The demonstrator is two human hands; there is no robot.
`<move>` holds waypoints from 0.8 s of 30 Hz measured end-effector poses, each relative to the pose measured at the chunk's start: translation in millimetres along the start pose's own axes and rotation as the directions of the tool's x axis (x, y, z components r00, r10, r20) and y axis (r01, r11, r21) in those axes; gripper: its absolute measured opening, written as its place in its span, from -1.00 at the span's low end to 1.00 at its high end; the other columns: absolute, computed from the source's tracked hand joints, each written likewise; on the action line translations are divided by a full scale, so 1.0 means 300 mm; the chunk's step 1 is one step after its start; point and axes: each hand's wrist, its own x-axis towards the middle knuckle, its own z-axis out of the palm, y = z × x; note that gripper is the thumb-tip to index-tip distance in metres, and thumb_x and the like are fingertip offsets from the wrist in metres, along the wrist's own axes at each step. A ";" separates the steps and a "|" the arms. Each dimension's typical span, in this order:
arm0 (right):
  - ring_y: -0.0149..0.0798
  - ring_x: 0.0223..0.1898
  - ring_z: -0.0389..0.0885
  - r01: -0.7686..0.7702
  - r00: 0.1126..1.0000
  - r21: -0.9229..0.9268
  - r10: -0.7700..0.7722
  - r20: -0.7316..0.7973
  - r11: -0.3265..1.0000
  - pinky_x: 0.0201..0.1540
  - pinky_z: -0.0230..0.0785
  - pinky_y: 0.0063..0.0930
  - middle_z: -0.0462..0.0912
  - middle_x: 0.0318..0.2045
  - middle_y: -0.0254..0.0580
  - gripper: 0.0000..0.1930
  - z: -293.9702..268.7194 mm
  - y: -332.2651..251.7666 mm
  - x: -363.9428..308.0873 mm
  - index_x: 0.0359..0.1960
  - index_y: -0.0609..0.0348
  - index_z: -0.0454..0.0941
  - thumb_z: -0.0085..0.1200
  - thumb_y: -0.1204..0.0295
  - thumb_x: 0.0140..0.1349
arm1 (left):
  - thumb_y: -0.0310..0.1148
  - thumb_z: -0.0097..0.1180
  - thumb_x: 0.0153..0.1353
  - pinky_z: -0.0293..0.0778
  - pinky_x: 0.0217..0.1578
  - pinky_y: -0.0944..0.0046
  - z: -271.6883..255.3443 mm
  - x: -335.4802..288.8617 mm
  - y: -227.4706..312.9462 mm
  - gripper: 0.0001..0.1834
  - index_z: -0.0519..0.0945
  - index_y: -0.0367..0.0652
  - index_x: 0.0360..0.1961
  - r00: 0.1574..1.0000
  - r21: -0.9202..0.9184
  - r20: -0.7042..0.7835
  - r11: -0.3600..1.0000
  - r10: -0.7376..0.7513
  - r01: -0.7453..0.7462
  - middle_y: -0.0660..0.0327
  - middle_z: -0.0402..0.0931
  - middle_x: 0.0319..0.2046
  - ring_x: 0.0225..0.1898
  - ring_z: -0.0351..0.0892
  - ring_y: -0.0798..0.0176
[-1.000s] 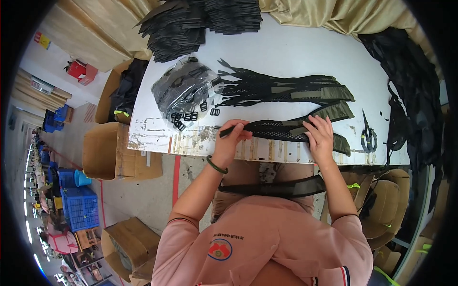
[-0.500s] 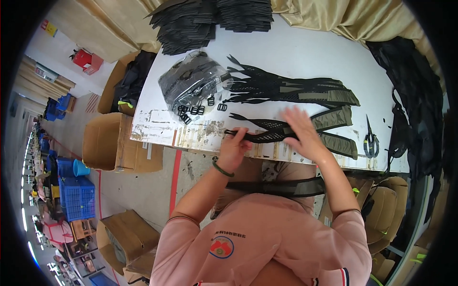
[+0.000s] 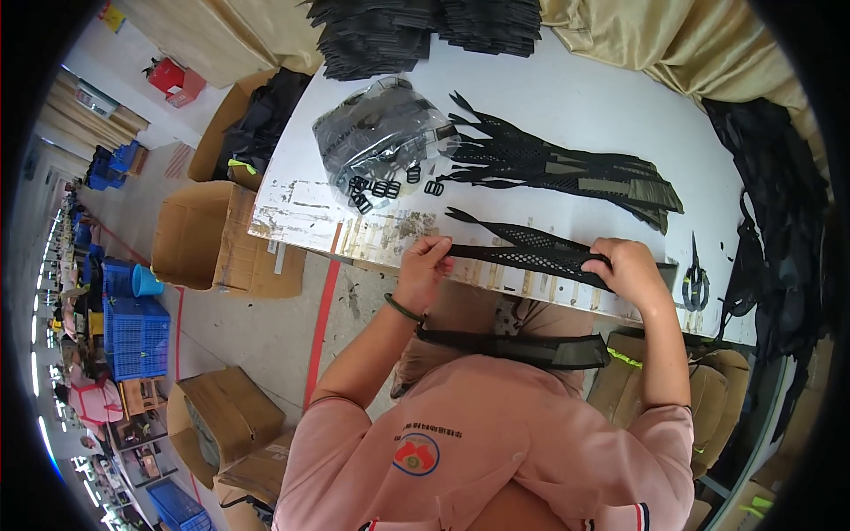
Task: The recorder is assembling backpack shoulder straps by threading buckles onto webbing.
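Along the near table edge a black mesh strap (image 3: 531, 265) is stretched out. My left hand (image 3: 421, 273) is closed, pinching its narrow left end between thumb and fingers. My right hand (image 3: 632, 273) is closed around the strap farther right, hiding part of that end. Just behind it lies another mesh strap (image 3: 509, 233) with a pointed left tip. Farther back rests a bunch of similar straps (image 3: 567, 181) with olive-grey panels. One more dark strap (image 3: 513, 350) lies across my lap. To the left, small black slide buckles (image 3: 381, 188) spill from a clear plastic bag (image 3: 376, 133).
Thread snips (image 3: 695, 288) lie right of my right hand. Stacks of black pieces (image 3: 376, 40) stand at the table's back. Dark fabric (image 3: 775, 177) hangs on the right. Open cardboard boxes (image 3: 199, 239) flank the table (image 3: 611, 106), and beige curtains (image 3: 673, 40) border its far side.
My right hand has gone from flat and open over the straps to gripping one, farther right. The rear straps now lie bunched closer together. The view has shifted slightly.
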 end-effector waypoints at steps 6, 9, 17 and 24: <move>0.02 -0.16 0.55 0.063 0.980 -0.008 -0.063 -0.186 0.998 -0.16 0.41 -0.21 0.58 -0.15 -0.04 -0.66 0.169 -0.020 0.019 -0.16 0.17 0.53 0.23 0.32 0.03 | -0.48 0.16 0.16 0.42 -0.55 0.47 0.079 -0.012 0.017 -0.90 0.54 -0.20 -0.29 0.998 0.266 0.036 0.962 0.044 -0.052 0.29 0.54 -0.53 -0.57 0.51 0.45; -0.09 -0.14 0.55 0.257 0.953 0.532 -0.121 -0.276 0.807 -0.11 0.39 -0.33 0.56 -0.12 -0.08 -0.67 0.311 -0.182 0.131 -0.09 0.23 0.48 0.15 0.43 0.10 | -0.49 0.16 0.16 0.40 -0.56 0.49 0.105 -0.021 0.004 -0.92 0.51 -0.21 -0.32 0.980 0.360 0.137 0.914 0.146 -0.186 0.27 0.54 -0.54 -0.56 0.51 0.47; -0.37 -0.50 0.55 0.007 1.000 0.796 -0.018 0.005 0.606 -0.37 0.42 -0.52 0.63 -0.50 -0.19 -0.82 0.461 -0.191 0.278 -0.22 0.29 0.54 0.08 0.48 0.17 | -0.39 0.22 0.10 0.40 -0.50 0.35 0.092 0.146 0.166 -0.85 0.54 -0.25 -0.40 0.866 0.724 0.263 0.506 0.426 -0.469 0.18 0.51 -0.48 -0.55 0.47 0.31; -0.53 -0.51 0.48 -0.108 0.994 0.900 0.022 0.109 0.421 -0.41 0.36 -0.62 0.60 -0.53 -0.34 -0.86 0.507 -0.166 0.321 -0.31 0.30 0.57 0.16 0.50 0.12 | -0.36 0.33 -0.09 0.42 -0.18 0.07 0.064 0.317 0.231 -0.65 0.55 -0.24 -0.26 0.766 0.847 0.528 -0.170 0.367 -0.503 -0.04 0.46 -0.25 -0.19 0.48 -0.11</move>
